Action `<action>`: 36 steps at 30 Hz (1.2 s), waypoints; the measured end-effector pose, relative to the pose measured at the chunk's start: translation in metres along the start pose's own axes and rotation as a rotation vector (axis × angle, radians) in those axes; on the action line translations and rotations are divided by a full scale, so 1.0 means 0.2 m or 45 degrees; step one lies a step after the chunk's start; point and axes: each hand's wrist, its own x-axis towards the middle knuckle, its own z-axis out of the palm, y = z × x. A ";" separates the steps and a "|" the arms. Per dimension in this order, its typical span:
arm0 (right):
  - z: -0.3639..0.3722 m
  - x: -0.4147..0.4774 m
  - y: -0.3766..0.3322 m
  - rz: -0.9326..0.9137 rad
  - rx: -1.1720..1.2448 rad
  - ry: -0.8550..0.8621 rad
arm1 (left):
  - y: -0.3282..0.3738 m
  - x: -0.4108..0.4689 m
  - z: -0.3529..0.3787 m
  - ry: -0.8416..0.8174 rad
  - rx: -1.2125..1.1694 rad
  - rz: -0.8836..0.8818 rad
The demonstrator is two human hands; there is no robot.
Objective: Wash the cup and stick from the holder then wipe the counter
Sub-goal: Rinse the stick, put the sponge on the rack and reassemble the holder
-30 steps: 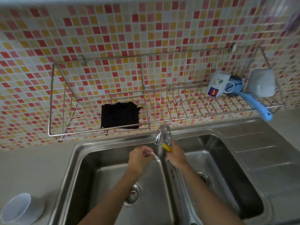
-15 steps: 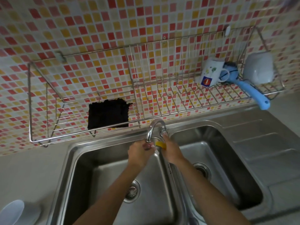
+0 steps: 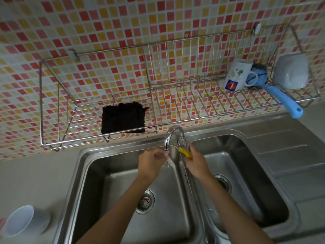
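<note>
Wire rack (image 3: 112,132) holding black cloth (image 3: 123,118), mug (image 3: 236,76), bowl (image 3: 291,73)

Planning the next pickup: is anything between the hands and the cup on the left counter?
Nothing visible blocks it. The cup lies on its side on the bare counter left of the sink. Both hands are busy at the tap: the left hand holds something thin under it, the right hand something yellow.

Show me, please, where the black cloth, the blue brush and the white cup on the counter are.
black cloth (image 3: 123,118): head view, middle of the cloth on the wire rack.
blue brush (image 3: 281,97): head view, on its handle.
white cup (image 3: 19,221): head view, inside its open mouth, lower left.
</note>
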 end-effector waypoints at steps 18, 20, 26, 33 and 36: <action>-0.01 -0.16 0.07 0.717 1.211 -0.073 | -0.01 -0.01 0.00 -0.030 -0.153 -0.097; 0.00 -0.16 0.06 0.796 1.396 -0.117 | -0.01 -0.01 0.00 -0.058 -0.172 -0.094; 0.07 -0.18 -0.02 0.744 1.446 -0.307 | -0.06 -0.01 -0.06 -0.005 -0.181 -0.077; 0.16 -0.15 -0.16 0.643 1.342 -0.491 | -0.27 -0.10 -0.30 0.131 0.052 -0.113; 0.19 -0.14 -0.23 0.588 1.166 -0.478 | -0.34 -0.15 -0.40 0.200 -0.001 -0.192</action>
